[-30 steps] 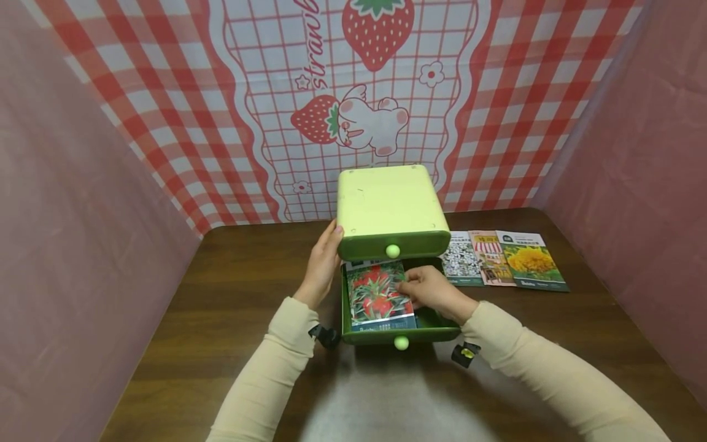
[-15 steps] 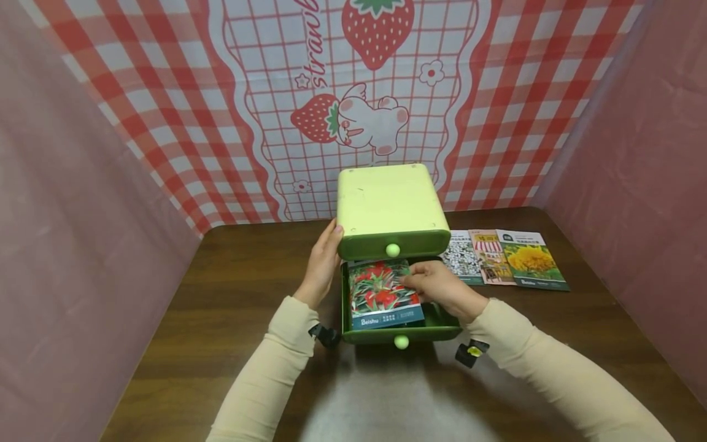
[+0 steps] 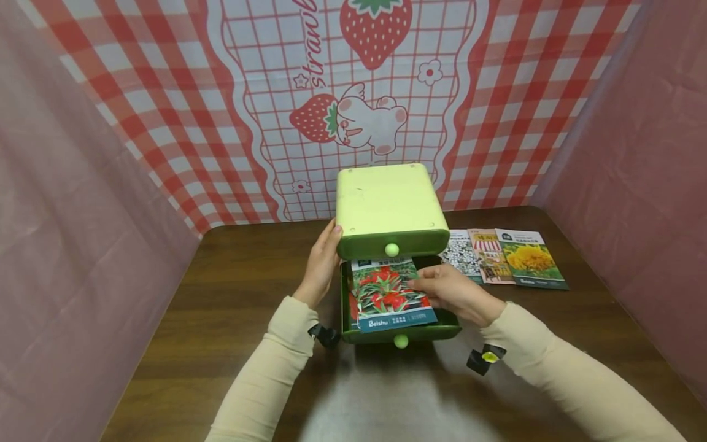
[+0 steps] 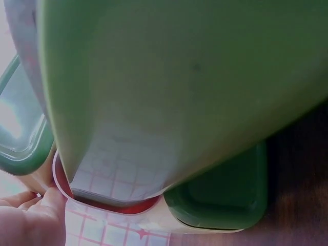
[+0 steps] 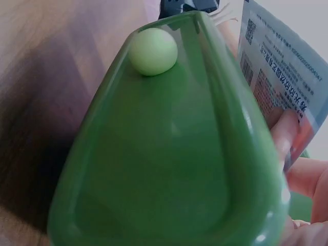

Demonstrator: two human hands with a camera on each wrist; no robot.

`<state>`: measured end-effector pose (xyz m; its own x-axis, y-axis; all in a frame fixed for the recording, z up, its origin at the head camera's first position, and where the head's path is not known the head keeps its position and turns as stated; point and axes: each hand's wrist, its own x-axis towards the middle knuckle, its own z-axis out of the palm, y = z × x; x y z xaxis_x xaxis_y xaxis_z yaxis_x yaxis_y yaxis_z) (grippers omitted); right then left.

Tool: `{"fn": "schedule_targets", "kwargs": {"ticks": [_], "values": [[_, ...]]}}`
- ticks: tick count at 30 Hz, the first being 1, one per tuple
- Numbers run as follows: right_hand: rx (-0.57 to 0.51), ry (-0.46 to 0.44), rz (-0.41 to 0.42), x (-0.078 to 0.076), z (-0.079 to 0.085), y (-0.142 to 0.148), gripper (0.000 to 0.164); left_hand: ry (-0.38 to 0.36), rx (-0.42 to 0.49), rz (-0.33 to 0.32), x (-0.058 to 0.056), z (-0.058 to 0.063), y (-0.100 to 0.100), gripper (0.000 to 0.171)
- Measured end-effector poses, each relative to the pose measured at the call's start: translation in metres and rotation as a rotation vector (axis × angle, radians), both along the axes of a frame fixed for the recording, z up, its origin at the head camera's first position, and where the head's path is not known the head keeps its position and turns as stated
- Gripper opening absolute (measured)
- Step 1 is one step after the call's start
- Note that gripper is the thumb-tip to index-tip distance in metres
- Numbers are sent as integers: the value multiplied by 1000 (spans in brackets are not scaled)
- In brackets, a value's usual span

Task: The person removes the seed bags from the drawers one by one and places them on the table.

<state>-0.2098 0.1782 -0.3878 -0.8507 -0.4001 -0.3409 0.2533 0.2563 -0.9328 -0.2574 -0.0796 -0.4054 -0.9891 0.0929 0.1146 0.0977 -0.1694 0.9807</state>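
My right hand (image 3: pixel 455 291) pinches the right edge of a seed packet (image 3: pixel 389 293) with red flowers on its front. The packet tilts over the open green drawer (image 3: pixel 450 331), overlapping its front rim. Its printed back shows in the right wrist view, with fingers (image 5: pixel 284 132) against it. Something red shows inside the drawer at the packet's left, mostly covered. My left hand (image 3: pixel 321 264) rests against the left side of the yellow drawer cabinet (image 3: pixel 389 199), its fingers lying along the edge. In the left wrist view, the drawer sticks out between two shut green drawer fronts.
Right of the cabinet lie several packets: one with white flowers (image 3: pixel 463 255), one with a striped awning (image 3: pixel 490 256), one with a yellow flower (image 3: pixel 531 261). A gingham cloth (image 3: pixel 221 123) hangs behind the wooden table (image 3: pixel 237 307); pink curtains (image 3: pixel 635 153) flank it.
My right hand has drawn the red-flower packet up and to the right, and its lower edge now overlaps the drawer's front rim. My left hand has stayed at the cabinet's side.
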Motion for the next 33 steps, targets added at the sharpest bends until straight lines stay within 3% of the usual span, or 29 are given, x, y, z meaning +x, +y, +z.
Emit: {"fn": "schedule_targets", "kwargs": {"ticks": [8, 19, 23, 28, 33], "values": [[-28, -80, 17, 15, 6, 17, 21, 7, -6, -1, 0, -1, 1, 59], [-37, -101, 42, 40, 16, 36, 34, 3, -6, 11, 0, 0, 0, 58], [-57, -78, 29, 49, 22, 42, 29, 4, -15, 8, 1, 0, 0, 59], [-86, -33, -33, 55, 31, 52, 17, 9, -14, 1, 1, -1, 0, 59], [-135, -30, -159, 56, 38, 70, 15, 13, -4, -3, 1, -1, 0, 59]]}}
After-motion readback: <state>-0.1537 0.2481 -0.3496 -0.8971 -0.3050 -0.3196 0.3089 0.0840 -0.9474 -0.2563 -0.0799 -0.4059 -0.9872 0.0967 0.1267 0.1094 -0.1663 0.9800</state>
